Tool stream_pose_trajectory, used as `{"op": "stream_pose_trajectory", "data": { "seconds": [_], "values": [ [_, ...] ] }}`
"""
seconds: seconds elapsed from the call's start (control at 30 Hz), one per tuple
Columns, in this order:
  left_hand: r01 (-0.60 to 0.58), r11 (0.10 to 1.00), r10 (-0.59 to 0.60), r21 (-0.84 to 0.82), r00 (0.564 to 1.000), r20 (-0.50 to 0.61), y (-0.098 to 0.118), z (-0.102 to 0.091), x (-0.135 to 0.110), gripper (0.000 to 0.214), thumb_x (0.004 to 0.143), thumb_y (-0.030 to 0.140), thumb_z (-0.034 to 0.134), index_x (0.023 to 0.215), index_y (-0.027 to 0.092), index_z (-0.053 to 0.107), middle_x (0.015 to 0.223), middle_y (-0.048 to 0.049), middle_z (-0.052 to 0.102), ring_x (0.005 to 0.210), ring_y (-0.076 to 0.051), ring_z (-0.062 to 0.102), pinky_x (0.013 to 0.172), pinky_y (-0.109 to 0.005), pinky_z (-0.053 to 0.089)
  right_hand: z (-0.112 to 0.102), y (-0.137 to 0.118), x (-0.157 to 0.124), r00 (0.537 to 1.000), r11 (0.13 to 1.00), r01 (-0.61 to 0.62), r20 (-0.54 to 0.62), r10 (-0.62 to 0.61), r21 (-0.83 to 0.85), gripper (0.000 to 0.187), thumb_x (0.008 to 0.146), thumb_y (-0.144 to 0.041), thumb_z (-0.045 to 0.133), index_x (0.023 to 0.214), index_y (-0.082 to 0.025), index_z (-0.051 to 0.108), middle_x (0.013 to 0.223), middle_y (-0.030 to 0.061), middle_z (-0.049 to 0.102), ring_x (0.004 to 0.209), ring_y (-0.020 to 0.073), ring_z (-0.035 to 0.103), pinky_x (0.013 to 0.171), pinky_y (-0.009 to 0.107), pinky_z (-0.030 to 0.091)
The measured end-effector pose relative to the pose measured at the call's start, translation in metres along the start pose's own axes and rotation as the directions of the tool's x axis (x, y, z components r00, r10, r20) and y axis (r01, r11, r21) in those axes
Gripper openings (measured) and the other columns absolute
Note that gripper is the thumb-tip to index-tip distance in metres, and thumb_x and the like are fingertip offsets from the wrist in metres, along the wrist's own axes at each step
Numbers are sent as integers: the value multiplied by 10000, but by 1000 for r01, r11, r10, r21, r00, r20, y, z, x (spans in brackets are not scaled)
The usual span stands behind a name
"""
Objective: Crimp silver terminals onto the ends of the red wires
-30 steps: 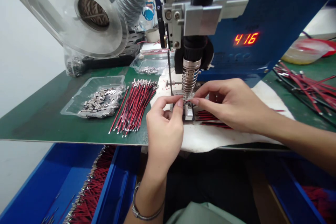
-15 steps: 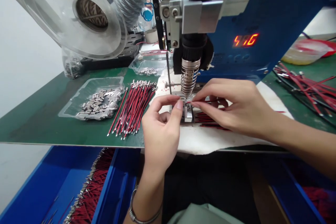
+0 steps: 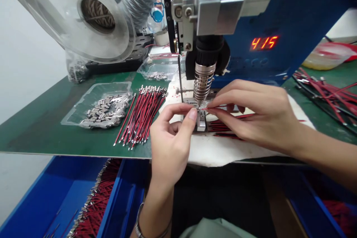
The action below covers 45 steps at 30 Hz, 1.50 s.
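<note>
My left hand [image 3: 170, 137] is pinched at the small metal fixture [image 3: 200, 121] under the coiled tip of the soldering head [image 3: 203, 81]; what its fingertips hold is too small to see. My right hand [image 3: 256, 113] pinches a thin red wire [image 3: 220, 108] and holds its end at the same fixture. More red and black wires [image 3: 223, 124] lie on the white pad [image 3: 223, 148] beneath my right hand.
A bundle of red and black wires [image 3: 142, 113] and a clear tray of metal terminals [image 3: 104, 106] lie on the green table [image 3: 41, 126] to the left. A clear reel [image 3: 83, 11] hangs above. The blue machine shows 415 [image 3: 263, 42]. Blue bins [image 3: 69, 200] hold finished wires below.
My right hand has drawn slightly right with the red wire now showing between its fingers. The display has gone from 416 to 415. My left hand stays at the fixture.
</note>
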<state>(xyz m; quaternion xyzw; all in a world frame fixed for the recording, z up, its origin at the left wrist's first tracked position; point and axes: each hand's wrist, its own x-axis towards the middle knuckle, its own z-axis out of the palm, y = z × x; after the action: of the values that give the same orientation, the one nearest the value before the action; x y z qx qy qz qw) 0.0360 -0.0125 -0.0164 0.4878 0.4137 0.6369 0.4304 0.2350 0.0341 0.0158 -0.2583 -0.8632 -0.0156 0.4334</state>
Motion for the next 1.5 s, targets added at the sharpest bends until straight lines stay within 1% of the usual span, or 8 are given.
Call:
{"op": "stream_pose_trajectory", "data": {
  "seconds": [0.17, 0.43, 0.67, 0.77, 0.9, 1.17, 1.33, 1.5],
  "values": [
    [21, 1000, -21, 20, 1000, -1, 0, 0, 0, 159, 982, 355, 853, 995, 216, 776, 863, 6, 714, 492, -30, 482, 444, -171, 367, 0, -1, 1, 1000, 1000, -10, -8, 9, -11, 117, 1040, -139, 710, 987, -232, 757, 945, 33, 797, 820, 174, 757, 742, 296, 625],
    [47, 997, -47, 59, 999, -8, 2, 0, 0, 185, 994, 388, 827, 998, 213, 764, 867, -11, 732, 539, -73, 558, 460, -193, 404, 0, -4, 1, 996, 996, -82, 22, 82, -20, 170, 1067, -198, 661, 996, -277, 794, 968, 46, 820, 794, 201, 760, 682, 344, 619],
    [37, 999, -36, 29, 999, -39, 0, 0, 1, 143, 994, 350, 838, 1041, 228, 779, 981, -16, 749, 586, -54, 574, 529, -178, 467, 0, -1, 0, 999, 999, -32, 44, 31, 16, 181, 1046, -162, 683, 1040, -270, 828, 987, 36, 846, 819, 191, 790, 708, 311, 622],
    [44, 997, -41, 59, 998, -40, 1, 1, 1, 130, 1008, 341, 816, 1005, 222, 764, 888, 3, 720, 536, -49, 519, 496, -177, 426, 0, 0, 1, 998, 999, -19, 65, 17, 30, 151, 1039, -150, 704, 1028, -238, 827, 966, 40, 843, 818, 179, 789, 722, 287, 620],
    [46, 993, -41, 113, 998, -51, 3, 2, 1, 106, 1006, 302, 792, 978, 210, 747, 674, 50, 564, 463, -52, 384, 436, -187, 323, 0, 2, -1, 992, 999, -32, 122, 28, 33, 137, 1050, -162, 700, 1024, -224, 820, 936, 45, 827, 793, 190, 778, 681, 301, 602],
    [67, 986, -57, 151, 996, -68, 7, 6, 0, 88, 972, 258, 788, 931, 213, 725, 593, 76, 447, 433, -61, 332, 413, -203, 254, 0, 4, 0, 984, 997, -69, 169, 64, 26, 168, 1049, -173, 663, 1027, -240, 816, 891, 47, 827, 696, 210, 742, 654, 338, 574],
    [63, 981, -51, 184, 996, -69, 8, 7, 1, 75, 974, 255, 776, 948, 203, 728, 618, 59, 533, 432, -61, 367, 410, -197, 274, 0, 4, 1, 980, 993, -96, 181, 84, 62, 185, 1041, -169, 646, 1015, -244, 813, 902, 45, 834, 718, 214, 748, 672, 336, 571],
    [32, 973, -17, 227, 997, -71, 8, 8, 1, 45, 981, 224, 757, 951, 195, 740, 814, 1, 709, 515, -73, 497, 465, -195, 386, 0, 4, 2, 976, 991, -103, 201, 83, 91, 154, 1021, -136, 670, 1036, -210, 803, 889, 44, 820, 701, 195, 737, 636, 318, 545]
  ]
}}
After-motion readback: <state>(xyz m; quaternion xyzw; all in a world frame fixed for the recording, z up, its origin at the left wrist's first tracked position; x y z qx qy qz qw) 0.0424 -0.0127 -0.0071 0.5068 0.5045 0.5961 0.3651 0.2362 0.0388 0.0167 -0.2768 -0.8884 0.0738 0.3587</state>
